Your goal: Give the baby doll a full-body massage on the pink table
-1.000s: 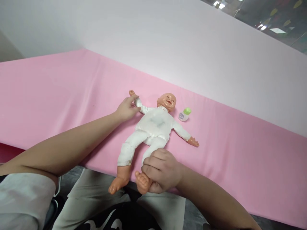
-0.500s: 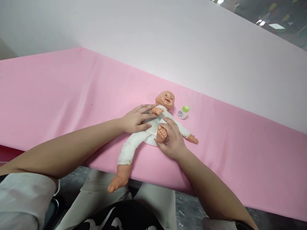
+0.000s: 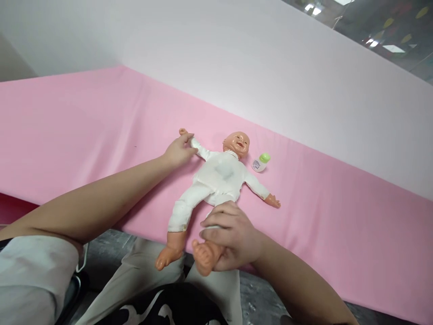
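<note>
A baby doll (image 3: 221, 174) with a white cloth body lies on its back on the pink cover. My left hand (image 3: 179, 151) pinches the sleeve of its arm on my left, close to the doll's small hand, with that arm stretched out to the side. My right hand (image 3: 240, 234) is wrapped round the lower leg on my right, and the bare foot (image 3: 204, 257) sticks out below my fingers. The doll's other leg (image 3: 181, 214) hangs its foot over the front edge. Its other arm rests spread on the cover.
Beside the doll's head lies a small white bottle with a green cap (image 3: 261, 162). A pink-covered table (image 3: 77, 131) runs along a pale wall (image 3: 216, 58). My legs (image 3: 135, 271) are below the table's front edge.
The doll's left-side arm has gone from across its chest out to the side, with my left hand. My right hand has brought the bent leg down towards me, straightening it.
</note>
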Demonstrator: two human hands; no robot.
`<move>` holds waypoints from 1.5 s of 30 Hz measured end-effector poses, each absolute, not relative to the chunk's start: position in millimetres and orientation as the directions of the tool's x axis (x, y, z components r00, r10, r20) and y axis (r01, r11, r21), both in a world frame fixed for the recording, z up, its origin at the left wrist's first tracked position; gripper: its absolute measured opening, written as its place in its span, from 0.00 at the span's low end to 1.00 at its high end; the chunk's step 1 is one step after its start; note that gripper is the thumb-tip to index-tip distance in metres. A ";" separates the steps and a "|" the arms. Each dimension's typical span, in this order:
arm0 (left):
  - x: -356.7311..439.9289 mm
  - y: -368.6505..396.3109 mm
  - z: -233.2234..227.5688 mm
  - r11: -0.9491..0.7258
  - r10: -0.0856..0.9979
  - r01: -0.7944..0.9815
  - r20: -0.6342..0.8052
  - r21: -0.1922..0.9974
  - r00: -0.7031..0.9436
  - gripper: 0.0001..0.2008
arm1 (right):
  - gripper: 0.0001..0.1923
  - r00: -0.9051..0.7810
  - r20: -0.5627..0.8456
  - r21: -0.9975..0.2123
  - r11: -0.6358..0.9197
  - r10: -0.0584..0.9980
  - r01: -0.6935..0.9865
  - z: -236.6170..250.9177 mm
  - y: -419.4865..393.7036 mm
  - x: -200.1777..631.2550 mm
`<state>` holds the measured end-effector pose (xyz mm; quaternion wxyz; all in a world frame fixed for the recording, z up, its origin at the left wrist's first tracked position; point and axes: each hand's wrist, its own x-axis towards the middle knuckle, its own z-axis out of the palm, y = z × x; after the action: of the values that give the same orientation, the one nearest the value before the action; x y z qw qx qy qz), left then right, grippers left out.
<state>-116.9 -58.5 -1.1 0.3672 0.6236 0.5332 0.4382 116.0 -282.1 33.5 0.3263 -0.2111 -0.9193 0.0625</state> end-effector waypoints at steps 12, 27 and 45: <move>-98.8 -95.4 0.5 -0.667 0.736 0.288 0.547 0.687 0.398 0.40 | 0.12 -0.761 0.534 -0.176 0.929 0.368 0.326 22.9 -280.8 106.1; -87.2 -113.6 11.6 -0.882 0.461 0.457 0.407 0.114 0.788 0.26 | 0.17 -0.366 0.663 -0.279 0.669 0.653 0.689 13.6 -230.8 139.2; -122.8 -56.3 4.2 -0.217 0.976 0.642 0.152 0.735 0.155 0.46 | 0.11 -0.848 0.410 -0.134 0.941 0.337 0.310 21.4 -278.9 109.2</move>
<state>-122.8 -56.3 4.2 0.2634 0.7129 0.5676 0.3167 109.2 -278.9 21.4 0.2189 -0.1683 -0.9606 0.0313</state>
